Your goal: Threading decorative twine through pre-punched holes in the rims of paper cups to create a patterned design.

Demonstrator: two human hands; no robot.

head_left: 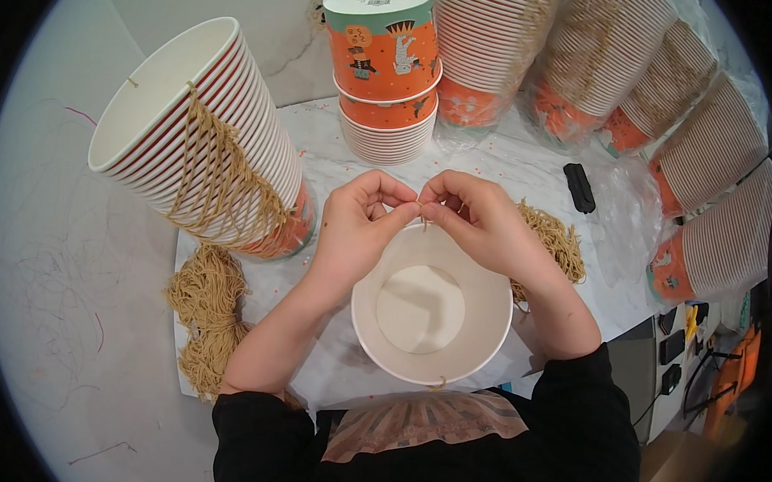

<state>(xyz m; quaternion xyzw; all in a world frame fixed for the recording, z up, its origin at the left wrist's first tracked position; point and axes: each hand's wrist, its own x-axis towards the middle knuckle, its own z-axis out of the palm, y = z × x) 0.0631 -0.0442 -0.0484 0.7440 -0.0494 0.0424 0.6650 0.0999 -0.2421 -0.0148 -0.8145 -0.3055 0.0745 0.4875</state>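
A white paper bucket (488, 327) stands upright right in front of me, its inside bare. At its far rim my left hand (352, 227) and my right hand (483, 224) meet, thumbs and forefingers pinched together on a thin tan cord (425, 224). Most of that cord is hidden by the fingers. A small tan loop (437, 384) pokes through the near rim. Beside my right forearm lies a heap of tan cords (551, 241). On the left, a larger tied bundle of tan cords (206, 319) rests at the table's edge.
A tall tilted stack of nested buckets (258, 119) with cord handles leans at the left. Upside-down orange buckets (381, 64) stand at the back. Several plastic-wrapped stacks (498, 39) curve along the right, near a black object (579, 188) on the marble-patterned table (318, 126).
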